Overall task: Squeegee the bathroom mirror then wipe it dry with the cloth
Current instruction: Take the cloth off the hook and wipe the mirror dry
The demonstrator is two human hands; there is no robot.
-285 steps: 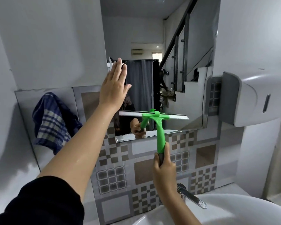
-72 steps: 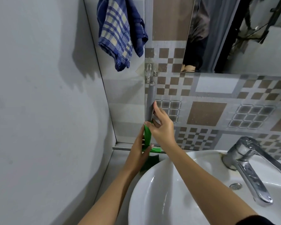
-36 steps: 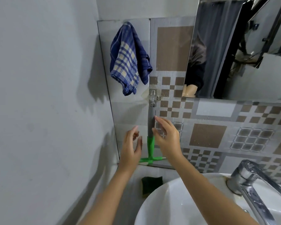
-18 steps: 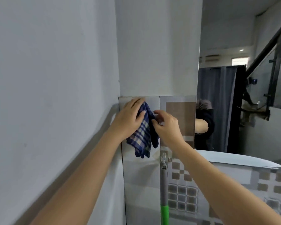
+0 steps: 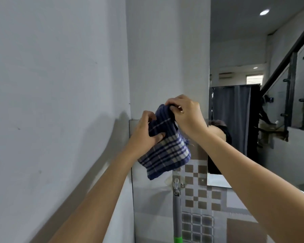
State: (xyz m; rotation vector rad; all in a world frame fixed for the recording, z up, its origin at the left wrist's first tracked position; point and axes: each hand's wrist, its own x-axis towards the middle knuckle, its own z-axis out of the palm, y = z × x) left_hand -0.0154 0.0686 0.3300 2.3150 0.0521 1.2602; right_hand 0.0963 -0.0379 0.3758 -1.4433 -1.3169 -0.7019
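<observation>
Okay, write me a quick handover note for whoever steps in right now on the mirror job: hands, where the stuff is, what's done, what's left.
Left hand: gripping the blue checked cotton cloth at its middle.
Right hand: pinching the cloth's top edge, up beside the wall mirror.
Green-and-grey squeegee: hung by its handle on the small wall hook, below the cloth.
Done: the squeegee is put away, so that pass looks finished; the cloth is in hand.
Left: wipe the mirror dry.
</observation>
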